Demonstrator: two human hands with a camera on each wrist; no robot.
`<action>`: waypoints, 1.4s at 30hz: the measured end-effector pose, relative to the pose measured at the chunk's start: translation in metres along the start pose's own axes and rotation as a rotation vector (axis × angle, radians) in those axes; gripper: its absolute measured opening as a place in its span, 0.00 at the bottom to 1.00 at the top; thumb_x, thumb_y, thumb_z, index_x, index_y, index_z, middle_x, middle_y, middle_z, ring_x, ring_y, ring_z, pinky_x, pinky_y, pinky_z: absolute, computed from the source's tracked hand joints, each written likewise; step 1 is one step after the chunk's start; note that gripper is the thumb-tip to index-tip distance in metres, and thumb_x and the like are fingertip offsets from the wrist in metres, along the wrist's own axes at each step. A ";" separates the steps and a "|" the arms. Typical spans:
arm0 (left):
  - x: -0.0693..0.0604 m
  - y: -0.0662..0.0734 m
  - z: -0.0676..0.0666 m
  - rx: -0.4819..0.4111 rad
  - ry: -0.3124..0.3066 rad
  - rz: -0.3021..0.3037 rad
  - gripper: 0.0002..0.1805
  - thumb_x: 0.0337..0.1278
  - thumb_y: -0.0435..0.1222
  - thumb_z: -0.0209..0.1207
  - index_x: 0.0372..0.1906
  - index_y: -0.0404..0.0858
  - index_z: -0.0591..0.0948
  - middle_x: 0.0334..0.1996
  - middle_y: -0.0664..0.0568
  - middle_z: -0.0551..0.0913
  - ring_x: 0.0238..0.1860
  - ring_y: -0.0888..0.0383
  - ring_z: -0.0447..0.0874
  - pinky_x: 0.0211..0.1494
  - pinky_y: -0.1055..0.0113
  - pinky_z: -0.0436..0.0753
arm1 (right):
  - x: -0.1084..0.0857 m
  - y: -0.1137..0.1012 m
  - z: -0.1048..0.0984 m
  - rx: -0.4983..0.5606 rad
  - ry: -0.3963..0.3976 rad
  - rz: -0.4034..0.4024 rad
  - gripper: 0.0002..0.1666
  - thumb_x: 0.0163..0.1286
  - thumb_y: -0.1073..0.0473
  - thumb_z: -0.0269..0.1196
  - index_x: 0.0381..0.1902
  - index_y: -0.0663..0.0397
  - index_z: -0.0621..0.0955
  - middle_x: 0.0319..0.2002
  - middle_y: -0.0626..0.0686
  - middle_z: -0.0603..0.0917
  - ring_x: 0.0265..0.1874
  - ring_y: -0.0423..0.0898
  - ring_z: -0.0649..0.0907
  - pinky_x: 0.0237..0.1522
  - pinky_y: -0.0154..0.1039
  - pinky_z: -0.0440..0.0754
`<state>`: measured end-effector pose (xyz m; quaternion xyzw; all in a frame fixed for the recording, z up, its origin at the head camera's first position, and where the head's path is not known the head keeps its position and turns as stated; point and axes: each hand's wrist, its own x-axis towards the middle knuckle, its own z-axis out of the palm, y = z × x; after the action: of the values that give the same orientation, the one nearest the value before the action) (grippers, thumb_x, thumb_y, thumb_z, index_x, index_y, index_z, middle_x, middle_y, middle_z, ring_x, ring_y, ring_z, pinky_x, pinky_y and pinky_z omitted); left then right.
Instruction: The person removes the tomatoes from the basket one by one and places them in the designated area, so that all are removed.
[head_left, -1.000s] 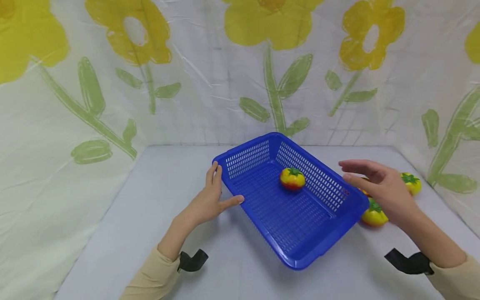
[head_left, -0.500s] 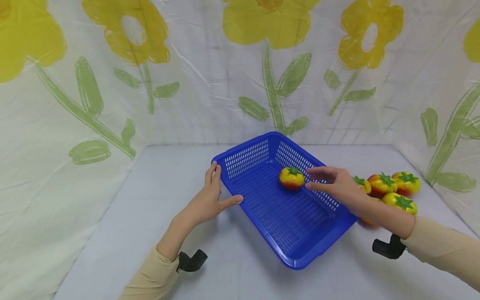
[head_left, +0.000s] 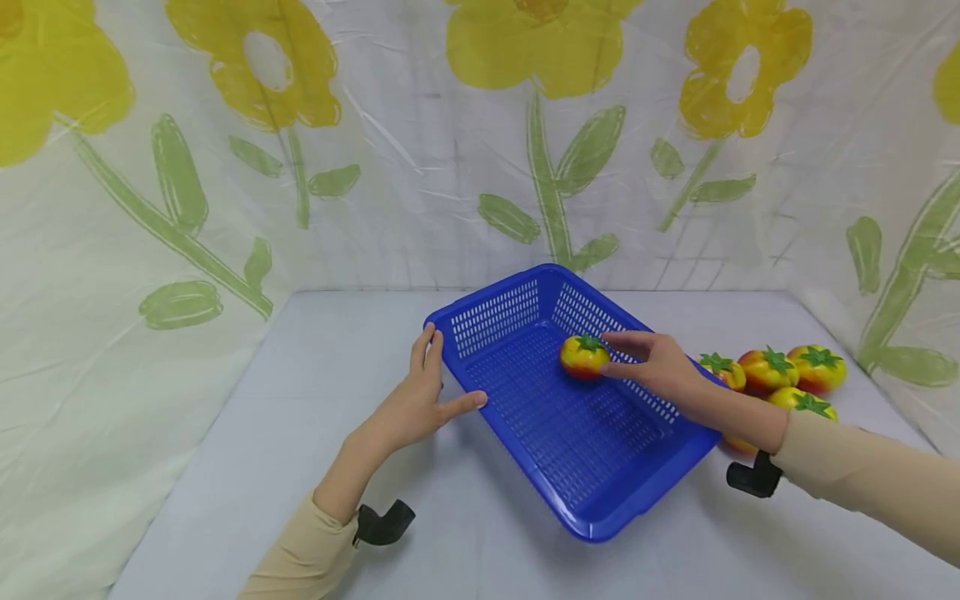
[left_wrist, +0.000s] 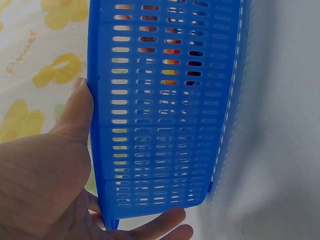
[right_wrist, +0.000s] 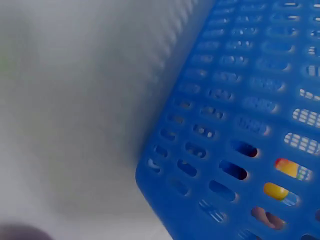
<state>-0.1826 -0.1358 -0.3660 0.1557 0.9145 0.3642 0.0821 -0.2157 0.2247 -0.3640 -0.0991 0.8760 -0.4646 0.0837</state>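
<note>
A blue plastic basket [head_left: 637, 497] with slotted walls is tilted above the table, its inside facing me. At its left rim, my left hand [head_left: 408, 408] grips with the thumb on the near edge and the fingers behind the far corner. Inside lies one yellow-and-red, tomato-like fruit [head_left: 581, 360] with a green leafy top. My right hand [head_left: 660, 367] reaches over the right wall. Its thumb and fingers are spread at the fruit's right side, overlapping its edge; I cannot tell whether they pinch it. The fruit [right_wrist: 276, 191] shows through the basket's slots in the right wrist view.
Several similar yellow-and-red fruits [head_left: 817, 367] lie grouped on the table right of the basket, partly hidden by the right forearm. A white table [head_left: 300, 367] spreads below. Behind it hangs a pale curtain [head_left: 405, 208] printed with yellow flowers.
My right hand has moved left from beside the fruits on the table, over the basket's right wall, to the fruit inside. The left hand, basket and inside fruit have stayed put.
</note>
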 end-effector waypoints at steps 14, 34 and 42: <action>0.000 0.002 0.001 -0.006 -0.005 0.004 0.66 0.54 0.65 0.60 0.77 0.37 0.30 0.76 0.48 0.21 0.62 0.41 0.73 0.56 0.52 0.78 | 0.010 0.006 0.007 -0.065 -0.079 -0.119 0.37 0.66 0.55 0.69 0.69 0.59 0.71 0.65 0.61 0.73 0.67 0.62 0.67 0.64 0.63 0.63; 0.000 0.001 0.000 -0.007 0.002 0.001 0.66 0.55 0.65 0.60 0.77 0.36 0.30 0.76 0.49 0.21 0.61 0.41 0.73 0.56 0.52 0.78 | 0.017 -0.019 -0.001 -0.212 -0.198 -0.103 0.26 0.65 0.53 0.70 0.58 0.59 0.80 0.56 0.58 0.81 0.60 0.60 0.75 0.61 0.57 0.71; 0.000 0.000 0.001 0.001 0.005 -0.004 0.66 0.54 0.65 0.60 0.77 0.37 0.31 0.76 0.48 0.21 0.61 0.41 0.73 0.55 0.53 0.79 | 0.023 -0.027 0.010 -0.270 -0.142 -0.130 0.22 0.59 0.57 0.74 0.50 0.61 0.84 0.49 0.56 0.85 0.55 0.59 0.79 0.59 0.59 0.72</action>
<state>-0.1828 -0.1350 -0.3664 0.1532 0.9152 0.3640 0.0804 -0.2330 0.1962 -0.3483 -0.1986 0.9141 -0.3388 0.1007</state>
